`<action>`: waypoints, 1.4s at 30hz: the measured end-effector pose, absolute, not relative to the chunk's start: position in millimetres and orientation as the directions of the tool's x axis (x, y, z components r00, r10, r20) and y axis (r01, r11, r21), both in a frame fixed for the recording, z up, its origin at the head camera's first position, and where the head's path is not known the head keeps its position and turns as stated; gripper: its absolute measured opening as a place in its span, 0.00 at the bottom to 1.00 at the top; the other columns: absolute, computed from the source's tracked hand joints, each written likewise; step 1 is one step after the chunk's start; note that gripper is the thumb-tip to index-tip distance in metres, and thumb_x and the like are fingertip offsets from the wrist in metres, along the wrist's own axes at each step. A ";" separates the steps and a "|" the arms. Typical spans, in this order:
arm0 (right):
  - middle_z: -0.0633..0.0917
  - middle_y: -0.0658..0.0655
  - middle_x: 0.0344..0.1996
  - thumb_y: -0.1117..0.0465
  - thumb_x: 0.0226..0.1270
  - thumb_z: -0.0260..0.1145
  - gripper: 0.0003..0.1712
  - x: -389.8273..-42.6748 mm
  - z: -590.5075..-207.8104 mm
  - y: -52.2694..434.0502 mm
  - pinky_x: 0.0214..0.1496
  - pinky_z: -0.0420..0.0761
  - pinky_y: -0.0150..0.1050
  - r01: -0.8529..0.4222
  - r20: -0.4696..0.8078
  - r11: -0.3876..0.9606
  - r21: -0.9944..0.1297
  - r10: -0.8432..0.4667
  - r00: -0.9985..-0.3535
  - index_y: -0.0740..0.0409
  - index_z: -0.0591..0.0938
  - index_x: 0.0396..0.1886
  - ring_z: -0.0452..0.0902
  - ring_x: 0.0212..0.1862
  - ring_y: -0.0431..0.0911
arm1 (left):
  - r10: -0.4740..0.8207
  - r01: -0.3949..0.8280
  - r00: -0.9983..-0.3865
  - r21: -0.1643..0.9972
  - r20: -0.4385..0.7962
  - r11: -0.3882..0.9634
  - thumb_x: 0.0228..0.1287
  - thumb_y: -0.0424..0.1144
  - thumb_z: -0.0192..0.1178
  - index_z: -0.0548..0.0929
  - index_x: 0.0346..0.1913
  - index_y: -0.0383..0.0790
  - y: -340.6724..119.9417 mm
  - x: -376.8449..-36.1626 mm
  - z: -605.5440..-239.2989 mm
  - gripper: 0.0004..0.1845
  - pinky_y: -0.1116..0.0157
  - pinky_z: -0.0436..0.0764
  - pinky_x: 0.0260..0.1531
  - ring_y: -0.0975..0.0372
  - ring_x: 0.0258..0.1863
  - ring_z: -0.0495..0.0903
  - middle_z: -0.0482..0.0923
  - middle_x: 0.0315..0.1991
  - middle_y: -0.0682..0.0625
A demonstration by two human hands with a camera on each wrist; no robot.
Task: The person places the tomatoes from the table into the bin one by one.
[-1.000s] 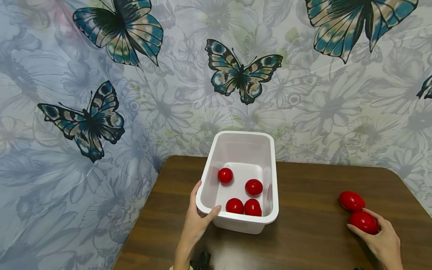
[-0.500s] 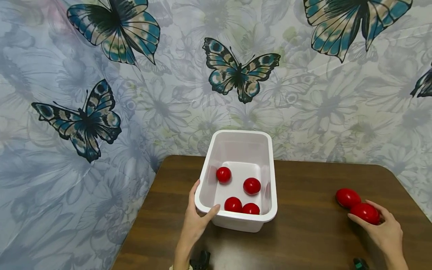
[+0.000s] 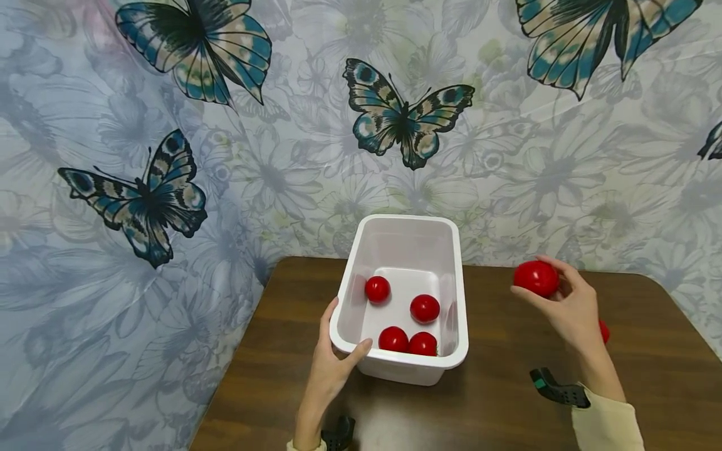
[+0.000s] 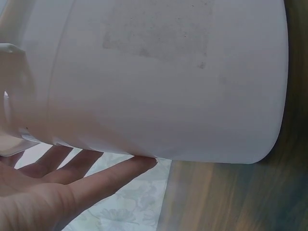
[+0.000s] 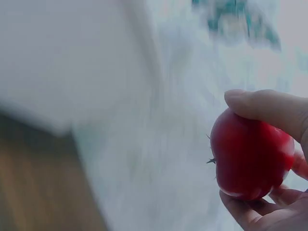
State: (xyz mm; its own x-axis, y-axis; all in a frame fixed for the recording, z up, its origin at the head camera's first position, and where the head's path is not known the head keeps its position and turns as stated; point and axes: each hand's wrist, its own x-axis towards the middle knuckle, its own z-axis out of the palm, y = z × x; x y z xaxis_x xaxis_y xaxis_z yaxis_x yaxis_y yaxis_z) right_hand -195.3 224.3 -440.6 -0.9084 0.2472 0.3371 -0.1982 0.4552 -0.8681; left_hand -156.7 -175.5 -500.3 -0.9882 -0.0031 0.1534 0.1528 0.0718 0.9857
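My right hand [image 3: 570,307] holds a red tomato [image 3: 537,279] above the right part of the table, between thumb and fingers. In the right wrist view, small green stem bits show on the tomato [image 5: 252,156]. My left hand [image 3: 333,369] grips the white plastic bin [image 3: 407,374] at its near left corner, thumb over the rim and fingers along the outer wall. From the left wrist, the fingers [image 4: 110,180] lie against the bin's side. Several tomatoes [image 3: 425,309] rest on the bin's floor. One more tomato [image 3: 604,332] lies on the table, mostly hidden behind my right forearm.
The brown wooden table [image 3: 496,401] runs up to a wall covering [image 3: 271,169] printed with flowers and butterflies. The bin stands left of the table's middle, near the far edge. Dark straps [image 3: 558,389] show at both wrists.
My right hand has lifted one tomato from beside the other on the table and carried it left and up, toward the bin. The left hand keeps its hold on the bin.
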 end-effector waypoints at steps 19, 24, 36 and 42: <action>0.77 0.60 0.65 0.69 0.57 0.81 0.40 -247.2 -376.9 77.6 0.58 0.80 0.30 -0.425 0.405 0.252 -0.869 -0.130 -0.905 0.59 0.77 0.70 0.78 0.60 0.55 | 0.026 0.167 -0.986 0.985 0.166 0.040 0.61 0.38 0.75 0.55 0.83 0.54 -175.9 -157.0 -500.0 0.52 0.61 0.82 0.54 0.37 0.65 0.69 0.63 0.75 0.39; 0.77 0.61 0.65 0.68 0.59 0.80 0.40 -251.3 -380.9 73.0 0.60 0.80 0.33 -0.418 0.394 0.253 -0.872 -0.143 -0.908 0.59 0.76 0.71 0.77 0.61 0.55 | 0.028 0.183 -0.983 0.982 0.182 0.037 0.61 0.37 0.75 0.55 0.83 0.54 -176.8 -157.6 -501.3 0.52 0.62 0.82 0.54 0.38 0.65 0.69 0.63 0.76 0.40; 0.78 0.60 0.64 0.66 0.59 0.81 0.40 -252.6 -392.1 69.8 0.60 0.81 0.36 -0.371 0.335 0.266 -0.890 -0.171 -0.927 0.55 0.76 0.71 0.78 0.60 0.55 | 0.023 0.186 -0.983 0.981 0.185 0.049 0.62 0.38 0.75 0.55 0.83 0.54 -179.0 -157.5 -503.6 0.52 0.59 0.82 0.55 0.38 0.65 0.69 0.63 0.76 0.41; 0.80 0.62 0.63 0.67 0.61 0.79 0.37 -250.1 -394.2 71.1 0.65 0.79 0.39 -0.380 0.335 0.228 -0.897 -0.213 -0.918 0.60 0.76 0.70 0.78 0.62 0.56 | 0.027 0.202 -0.979 0.979 0.201 0.034 0.62 0.37 0.75 0.55 0.83 0.53 -179.0 -159.8 -504.1 0.52 0.52 0.83 0.56 0.37 0.66 0.68 0.62 0.76 0.40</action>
State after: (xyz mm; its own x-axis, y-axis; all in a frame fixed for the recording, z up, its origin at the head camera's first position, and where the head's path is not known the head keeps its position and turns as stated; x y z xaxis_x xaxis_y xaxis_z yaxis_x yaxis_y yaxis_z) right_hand -250.1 71.1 -394.2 -0.9180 -0.2130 0.3346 -0.3797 0.2279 -0.8966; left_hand -159.8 -179.0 -504.1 -0.9792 0.0271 0.2012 0.2021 0.0339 0.9788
